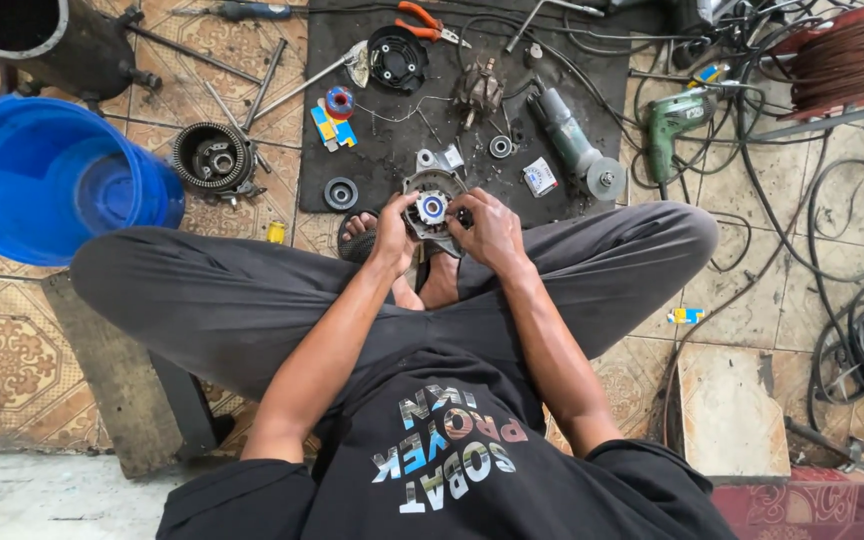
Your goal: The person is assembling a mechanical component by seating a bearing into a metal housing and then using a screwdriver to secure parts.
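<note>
Between your knees, above your bare feet, both hands close around a round grey metal housing (432,205) with a blue-ringed bearing at its centre. Your left hand (393,232) grips its left edge, fingers curled over the rim — your right hand (490,230) clamps the right side the same way. Just beyond it lies a black mat (392,140) strewn with parts; a grey angle grinder (572,145) rests to the right, a blue bucket (47,180) well off to the left.
</note>
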